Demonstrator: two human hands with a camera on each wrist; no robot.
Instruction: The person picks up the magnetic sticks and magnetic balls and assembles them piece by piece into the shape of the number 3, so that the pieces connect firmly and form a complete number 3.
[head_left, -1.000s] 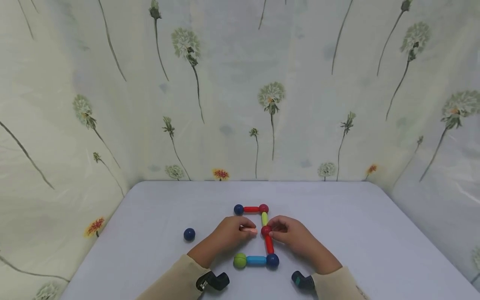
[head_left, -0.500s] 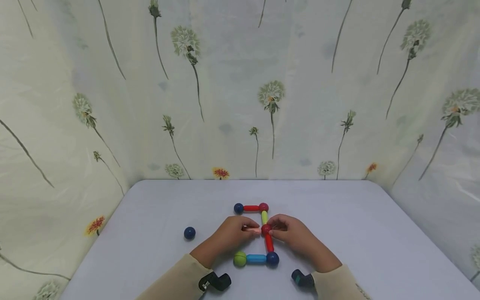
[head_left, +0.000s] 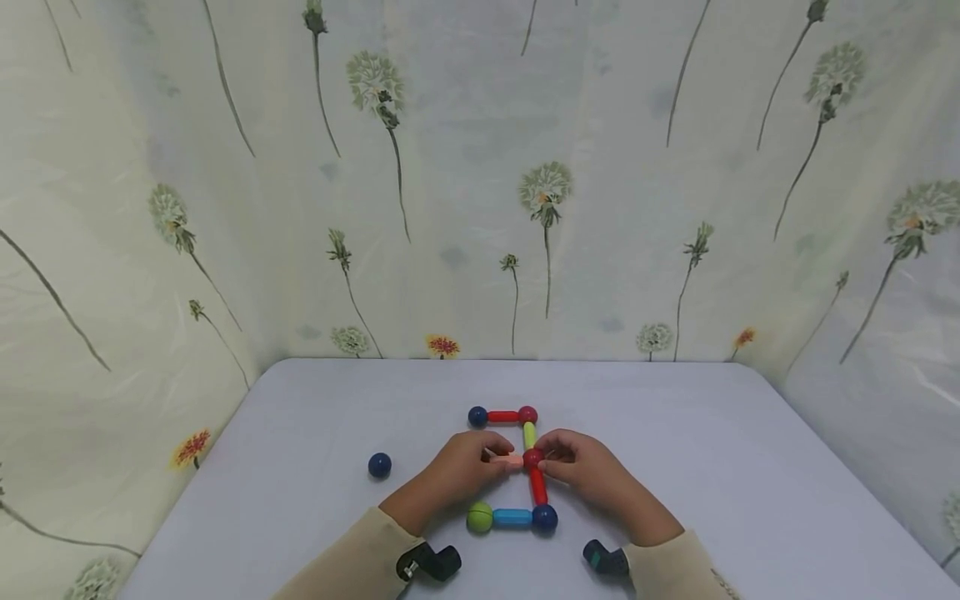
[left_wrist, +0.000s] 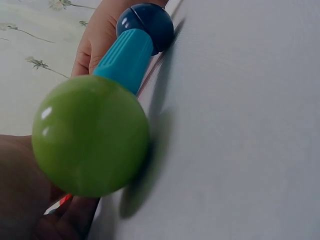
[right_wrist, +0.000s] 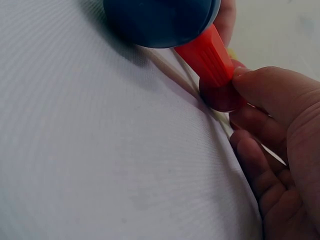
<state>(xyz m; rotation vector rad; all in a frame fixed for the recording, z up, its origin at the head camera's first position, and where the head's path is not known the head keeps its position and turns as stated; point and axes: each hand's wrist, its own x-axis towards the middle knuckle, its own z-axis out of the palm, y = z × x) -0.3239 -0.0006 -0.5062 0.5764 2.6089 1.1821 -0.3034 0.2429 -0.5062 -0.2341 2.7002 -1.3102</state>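
My left hand pinches a pink stick, whose right end meets the red middle ball. On the other side, my right hand pinches that ball between thumb and fingers, which the right wrist view shows closely. A yellow-green stick runs from it up to another red ball. Below, a red stick leads to a dark blue ball. From there a light blue stick reaches a green ball, large in the left wrist view.
At the far end a red stick joins the upper red ball to a dark blue ball. A loose dark blue ball lies left of my left forearm. A white table bears everything, with a flowered curtain behind.
My left hand has moved slightly right, bringing the pink stick from a small gap up to the red middle ball. The right hand keeps its place on that ball.
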